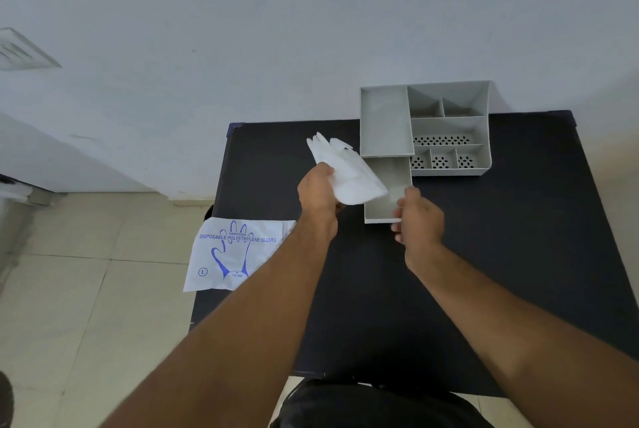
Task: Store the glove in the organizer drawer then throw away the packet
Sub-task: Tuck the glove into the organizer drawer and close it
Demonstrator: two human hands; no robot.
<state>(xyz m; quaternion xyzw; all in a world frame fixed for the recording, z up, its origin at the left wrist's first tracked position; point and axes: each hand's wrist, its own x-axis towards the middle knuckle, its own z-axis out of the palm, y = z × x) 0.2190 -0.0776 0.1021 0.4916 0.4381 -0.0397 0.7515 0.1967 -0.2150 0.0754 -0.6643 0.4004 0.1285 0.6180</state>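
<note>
- The glove (345, 172), white and crumpled, is held above the left edge of the pulled-out drawer (387, 199), part of it overhanging the drawer's hollow.
- The grip of the left hand (318, 191) is closed on the glove's near end; the glove's fingers are pointed away toward the wall.
- The right hand (416, 217) is set at the drawer's front right corner; its fingers are curled by the front wall, but whether the wall is pinched or only touched cannot be told.
- The drawer is seen drawn out toward the person from the grey organizer (449, 127), and nothing is seen lying in it.
- The packet (238, 251), printed with a blue hand outline, is lying flat at the left edge of the dark surface (484, 272), partly overhanging it, well apart from the drawer.
- Step judged in hand: storing the glove; the packet is not yet dealt with.
- Next move, as judged: the glove needs to be lowered and tucked wholly inside the drawer walls, since loose film may spring up and catch when the drawer is shut.
</note>
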